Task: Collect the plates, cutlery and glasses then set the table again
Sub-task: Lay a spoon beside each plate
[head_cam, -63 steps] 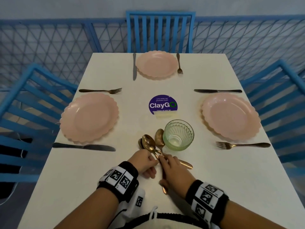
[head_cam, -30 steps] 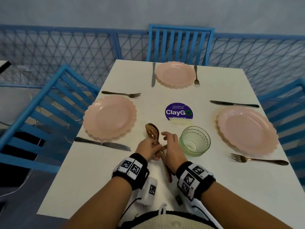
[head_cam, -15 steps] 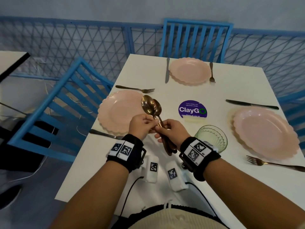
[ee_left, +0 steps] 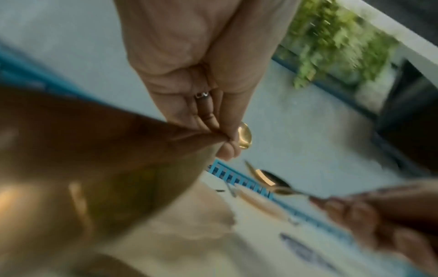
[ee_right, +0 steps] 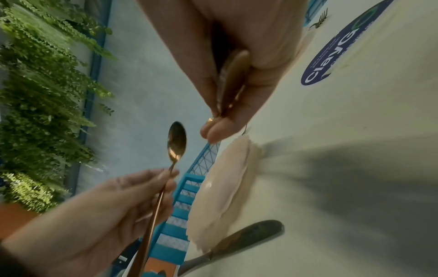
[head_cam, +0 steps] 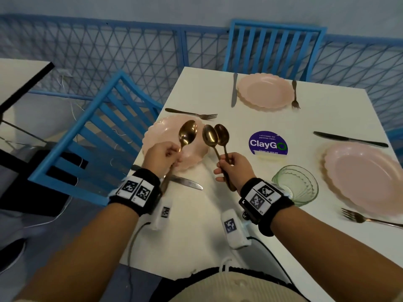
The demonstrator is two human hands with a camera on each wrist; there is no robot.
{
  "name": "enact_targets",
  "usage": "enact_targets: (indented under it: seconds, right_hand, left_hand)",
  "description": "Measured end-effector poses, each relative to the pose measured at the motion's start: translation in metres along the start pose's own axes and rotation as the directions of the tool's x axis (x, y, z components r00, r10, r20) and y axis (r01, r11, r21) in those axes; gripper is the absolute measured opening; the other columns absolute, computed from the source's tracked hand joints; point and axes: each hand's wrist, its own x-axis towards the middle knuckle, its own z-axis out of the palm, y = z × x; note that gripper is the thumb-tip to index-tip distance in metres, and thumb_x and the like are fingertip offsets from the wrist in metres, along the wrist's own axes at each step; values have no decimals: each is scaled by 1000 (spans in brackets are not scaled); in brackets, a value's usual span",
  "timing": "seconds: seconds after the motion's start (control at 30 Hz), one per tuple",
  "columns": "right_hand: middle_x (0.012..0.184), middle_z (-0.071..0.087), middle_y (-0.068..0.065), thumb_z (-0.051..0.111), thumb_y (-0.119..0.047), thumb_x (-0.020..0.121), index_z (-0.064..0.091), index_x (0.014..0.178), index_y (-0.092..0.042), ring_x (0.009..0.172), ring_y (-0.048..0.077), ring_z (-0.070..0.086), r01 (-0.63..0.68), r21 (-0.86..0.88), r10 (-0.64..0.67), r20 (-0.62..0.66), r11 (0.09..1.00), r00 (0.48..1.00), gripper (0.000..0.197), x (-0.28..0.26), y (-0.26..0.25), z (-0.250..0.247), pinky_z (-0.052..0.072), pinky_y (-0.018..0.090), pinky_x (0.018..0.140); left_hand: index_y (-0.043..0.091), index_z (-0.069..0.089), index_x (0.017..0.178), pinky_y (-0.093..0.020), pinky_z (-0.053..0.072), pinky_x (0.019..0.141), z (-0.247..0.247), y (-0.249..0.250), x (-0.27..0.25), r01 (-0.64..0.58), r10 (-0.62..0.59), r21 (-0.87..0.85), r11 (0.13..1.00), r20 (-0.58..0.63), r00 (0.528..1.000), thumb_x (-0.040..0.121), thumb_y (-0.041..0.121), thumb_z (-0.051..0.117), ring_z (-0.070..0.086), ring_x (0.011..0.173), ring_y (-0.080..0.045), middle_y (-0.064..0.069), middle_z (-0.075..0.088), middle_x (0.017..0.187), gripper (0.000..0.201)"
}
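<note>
Both our hands raised over the table's (head_cam: 257, 214) left edge. Left hand (head_cam: 162, 156) pinches one spoon (head_cam: 188, 132); right hand (head_cam: 234, 165) grips two spoons (head_cam: 216, 136), bowls up.

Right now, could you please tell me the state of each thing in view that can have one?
Left hand: grip on one spoon, held up over the left plate.
Right hand: grip on two spoons, bowls up.
Glass: upright on the table, looks empty.
Three plates: flat, empty.
Knives and forks: lying beside the plates.
</note>
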Motion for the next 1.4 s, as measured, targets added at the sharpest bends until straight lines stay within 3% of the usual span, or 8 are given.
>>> enact_targets:
  seconds: [0.1,0.17,0.3,0.37,0.47,0.6,1.1,1.4]
  right_hand:
    - [79,56,4,47,-4,94,49,105,-7,63,12,60,1,0,-1,-39,1000,999,11,3,-2,-4,55,19,48]
    - [79,57,4,48,-4,94,49,104,-7,64,12,61,11,-17,-12,-48,1000,999,11,4,-2,-4,55,19,48]
    - [78,57,3,48,-4,94,49,103,-8,64,13,62,27,-45,-29,-36,999,999,11,3,1,-1,55,20,49]
    - [79,57,4,48,-4,94,49,104,-8,64,13,62,25,-56,-26,-24,998,999,11,3,3,1,55,19,49]
    - [80,57,4,48,-5,94,50,105,-8,65,14,62,20,-69,-21,-20,997,1000,12,3,4,2,57,21,52]
    - [80,56,3,48,-4,94,50,104,-8,65,12,61,18,-43,-20,-44,999,999,11,4,5,-1,56,21,50]
    - [82,56,3,47,-4,94,50,104,-8,66,11,60,25,6,-25,-83,1000,996,11,6,8,-12,55,20,49]
    - [82,56,3,48,-5,94,50,104,-9,66,11,60,21,-20,-23,-91,1000,996,11,4,8,-16,56,21,51]
  left_hand:
    - [10,65,98,-32,52,84,-20,-23,0,-115,69,417,902,123,990,90,11,58,64,85,-23,-9,69,90,11]
    - [14,65,101,-25,44,80,-28,-34,-4,-199,59,603,772,243,968,92,16,56,61,91,-24,-8,68,99,13]
    - [18,62,110,-25,38,83,-31,-40,-7,-247,-54,758,604,348,936,96,22,46,56,106,-27,-10,62,115,22]
    - [19,58,116,-29,39,98,-28,-43,-7,-189,-176,791,581,349,920,97,23,42,53,113,-30,-10,57,122,26]
    - [21,56,116,-38,34,109,-22,-51,-5,-227,-188,793,566,392,901,98,25,38,50,117,-31,-11,54,126,26]
    - [17,54,117,-30,39,99,-15,-58,-4,-299,-129,794,530,424,897,99,25,37,50,115,-27,-8,51,127,26]
    - [14,47,132,-37,46,87,-6,-69,-1,-394,3,867,306,413,911,96,9,38,55,112,-29,-11,53,127,37]
    - [9,57,114,-38,52,85,-10,-71,-1,-417,91,840,346,413,906,94,13,50,57,103,-29,-12,55,119,22]
